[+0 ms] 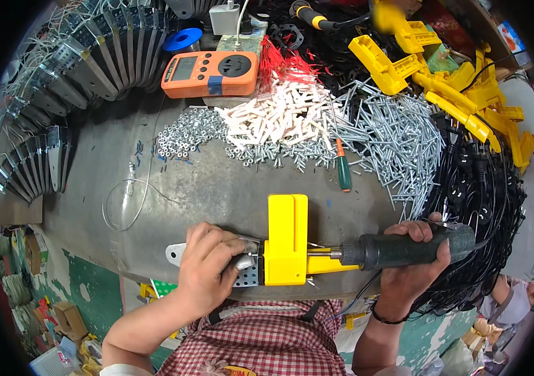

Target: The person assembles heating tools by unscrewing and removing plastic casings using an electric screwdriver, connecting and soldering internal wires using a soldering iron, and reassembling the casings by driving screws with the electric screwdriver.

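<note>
My left hand (205, 266) is closed around a perforated metal plate (247, 277) beside a yellow plastic housing (284, 263). The plate's rounded end, with a hole in it, sticks out left of my fingers. Something light covers a fingertip or thumb there. My right hand (405, 283) grips a dark electric screwdriver (376, 252), lying level with its bit pointing left. The bit reaches the right side of the housing, above the yellow handle; whether it sits on a screw is hidden. These parts are near the table's front edge.
Beyond lie piles of nuts (188, 128), white sleeves (279, 116) and long screws (398, 138). A green-handled screwdriver (343, 172) lies nearby. An orange meter (210, 74) stands behind. Metal plates (91, 72) line the left, yellow parts (467, 94) and black cords (477, 188) the right.
</note>
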The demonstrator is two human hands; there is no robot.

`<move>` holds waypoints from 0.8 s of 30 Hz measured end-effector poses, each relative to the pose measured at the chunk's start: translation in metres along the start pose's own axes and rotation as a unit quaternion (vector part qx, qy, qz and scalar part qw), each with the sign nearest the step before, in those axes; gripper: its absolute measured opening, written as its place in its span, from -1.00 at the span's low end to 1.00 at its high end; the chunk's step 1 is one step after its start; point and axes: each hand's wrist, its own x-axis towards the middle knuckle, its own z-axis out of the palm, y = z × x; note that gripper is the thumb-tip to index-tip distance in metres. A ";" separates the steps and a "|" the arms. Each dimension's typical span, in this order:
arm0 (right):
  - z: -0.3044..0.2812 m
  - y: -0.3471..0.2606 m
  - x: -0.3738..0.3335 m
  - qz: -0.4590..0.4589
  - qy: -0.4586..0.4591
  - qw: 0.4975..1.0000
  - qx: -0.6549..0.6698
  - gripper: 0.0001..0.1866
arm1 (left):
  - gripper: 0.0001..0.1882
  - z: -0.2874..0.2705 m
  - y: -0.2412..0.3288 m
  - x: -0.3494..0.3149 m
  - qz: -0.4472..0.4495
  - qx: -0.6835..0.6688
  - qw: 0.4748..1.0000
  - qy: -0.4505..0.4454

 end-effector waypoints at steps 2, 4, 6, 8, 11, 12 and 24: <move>-0.002 -0.001 0.001 -0.008 0.023 1.000 -0.016 -0.59 | -0.67 0.002 0.002 0.003 0.017 0.028 0.999 0.020; -0.001 -0.001 0.000 -0.011 0.025 1.000 -0.016 -0.60 | -0.67 0.003 0.002 0.003 0.025 0.029 0.999 0.021; 0.000 -0.001 0.000 -0.014 0.024 0.999 -0.016 -0.60 | -0.67 0.004 0.002 0.003 0.032 0.031 0.999 0.024; 0.001 0.001 -0.001 -0.022 0.015 1.000 0.006 -0.60 | -0.68 0.006 0.003 0.002 0.038 0.033 0.998 0.045; 0.006 0.004 -0.002 -0.020 0.017 1.000 0.018 -0.61 | -0.67 0.005 0.000 -0.002 0.030 0.021 0.998 0.043; 0.009 0.005 -0.003 -0.016 0.010 1.000 0.013 -0.61 | -0.67 0.005 0.001 -0.001 0.027 0.019 0.998 0.052; 0.018 0.005 -0.004 -0.029 0.019 0.999 -0.029 -0.64 | -0.67 -0.007 -0.001 0.003 0.030 -0.023 0.998 -0.052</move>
